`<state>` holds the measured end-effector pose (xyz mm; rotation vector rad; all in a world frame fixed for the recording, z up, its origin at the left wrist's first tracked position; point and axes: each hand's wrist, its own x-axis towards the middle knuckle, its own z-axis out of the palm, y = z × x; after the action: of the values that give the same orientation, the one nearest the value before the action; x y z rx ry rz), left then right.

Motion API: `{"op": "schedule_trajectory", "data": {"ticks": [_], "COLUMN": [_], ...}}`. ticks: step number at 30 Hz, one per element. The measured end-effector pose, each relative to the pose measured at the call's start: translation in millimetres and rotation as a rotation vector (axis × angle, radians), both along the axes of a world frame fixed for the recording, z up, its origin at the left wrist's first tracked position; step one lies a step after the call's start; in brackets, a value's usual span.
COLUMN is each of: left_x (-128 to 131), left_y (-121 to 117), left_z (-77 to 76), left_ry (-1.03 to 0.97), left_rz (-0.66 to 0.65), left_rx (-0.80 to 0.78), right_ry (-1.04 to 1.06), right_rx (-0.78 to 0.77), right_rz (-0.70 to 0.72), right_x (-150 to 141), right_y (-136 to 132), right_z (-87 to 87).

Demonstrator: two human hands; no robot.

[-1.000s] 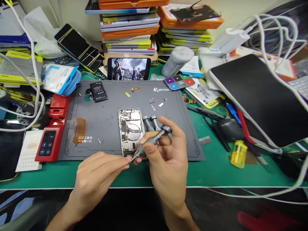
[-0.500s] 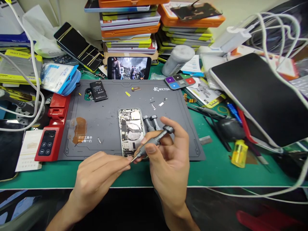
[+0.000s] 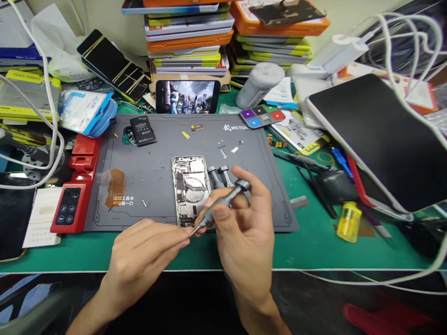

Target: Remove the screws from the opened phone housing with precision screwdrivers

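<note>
My right hand (image 3: pixel 246 232) is closed round a grey precision screwdriver (image 3: pixel 219 207), its index finger curled over the cap end. The shaft slants down to the left. At its tip, the fingers of my left hand (image 3: pixel 146 251) are pinched together; whatever sits between them, if anything besides the tip, is hidden. Just behind both hands an opened phone (image 3: pixel 192 186) lies on the grey work mat (image 3: pixel 150 167), its inner parts bare and its lower end partly covered by my fingers. Two more grey screwdrivers (image 3: pixel 218 174) rest beside the phone, partly behind my right hand.
A black battery (image 3: pixel 143 131) and small metal parts (image 3: pixel 222 152) lie on the mat. At the back, a phone playing video (image 3: pixel 187 97) leans before stacked boxes (image 3: pixel 188 46). A red device (image 3: pixel 71 204) stands left; a black-screened tablet (image 3: pixel 377 139) and a yellow-handled tool (image 3: pixel 349 222) lie right.
The view has shifted very slightly, and the picture on the propped phone differs. Both hands keep nearly the same pose, with the screwdriver tip still at my left fingertips.
</note>
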<state>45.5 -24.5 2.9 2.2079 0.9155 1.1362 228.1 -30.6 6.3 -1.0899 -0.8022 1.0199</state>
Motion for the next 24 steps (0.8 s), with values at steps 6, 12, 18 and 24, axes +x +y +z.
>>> {"op": "schedule_trajectory", "data": {"ticks": [6,12,18,24], "left_x": [-1.3,-0.9,-1.8,-3.3], "left_y": [-1.0,0.7,2.0,1.5], "left_z": [-0.8,1.1,-0.1,-1.2], "left_ry": [0.003,0.01,-0.002,-0.016], "left_rz": [-0.017,-0.025,-0.029,-0.059], "left_rx": [-0.014,-0.013,-0.007,-0.016], "right_ry": [-0.001,0.029,0.043,0.072], "right_rx": [-0.004,0.025,0.052,0.049], "right_rz": [0.0,0.008,0.006,0.021], "right_x": [-0.5,-0.6,-1.4,-0.4], "right_y": [0.4,0.3,4.4,3.6], "right_z": [0.7,3.1,3.8,0.8]}}
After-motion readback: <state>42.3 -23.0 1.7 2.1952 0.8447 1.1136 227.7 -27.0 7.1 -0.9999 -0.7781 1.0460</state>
